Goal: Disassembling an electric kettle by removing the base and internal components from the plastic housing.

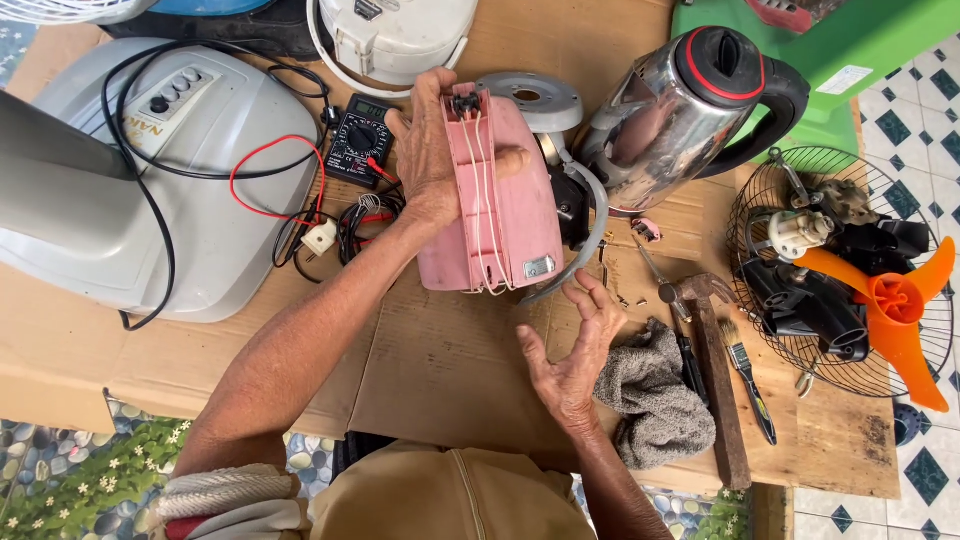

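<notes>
My left hand [432, 165] gripped the pink housing [500, 200], tilted at centre | right hand [572, 350] spread empty at its 5 o'clock | risk, I judged: loose white wires [480, 190] snagging, or housing slipping onto the kettle [690, 100] at 2 o'clock.

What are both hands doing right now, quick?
Left hand: closed around the pink fan housing, gripping its upper end.
Right hand: open, fingers spread, holding nothing, just below the housing's lower edge.
</notes>
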